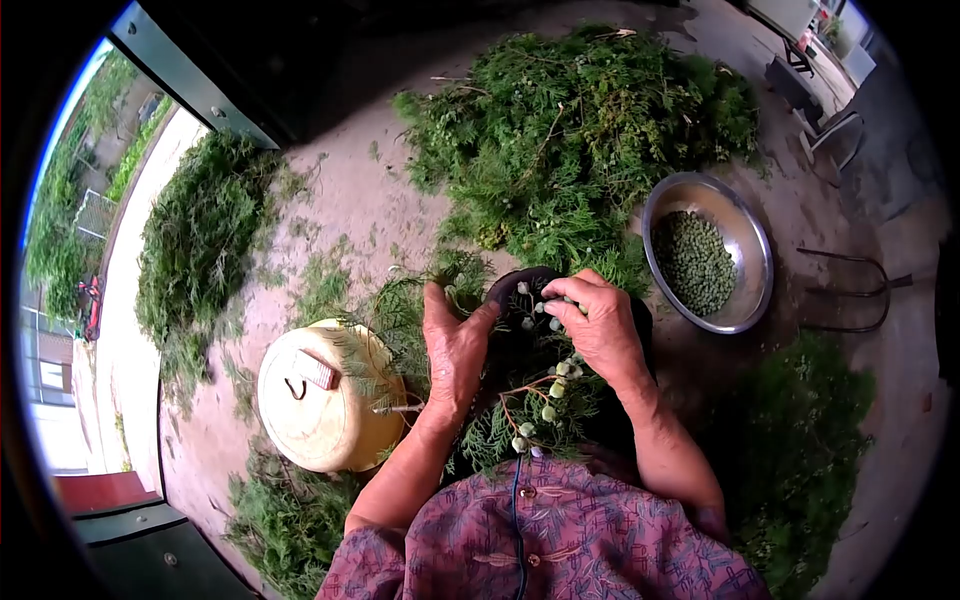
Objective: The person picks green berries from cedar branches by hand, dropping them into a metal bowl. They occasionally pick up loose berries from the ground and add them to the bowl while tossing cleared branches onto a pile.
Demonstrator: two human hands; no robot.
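A leafy evergreen branch [510, 400] with pale green round cones [549, 412] lies across my lap. My left hand [456, 345] is closed around part of its foliage, thumb and fingers pointing up. To the right, my right hand [600, 330] pinches at small cones near the top of the branch, its thumb and index finger close together; what lies between the fingertips is too small to make out. Beside my left hand stands a round yellowish container [325, 425], with a small striped object on top.
A metal bowl [752, 245] with many small green cones stands at the right. Beyond my hands is a large heap of green branches [590, 130]. More cuttings [195, 240] lie at the left, lower left and lower right. A dark metal frame [885, 285] is at the far right.
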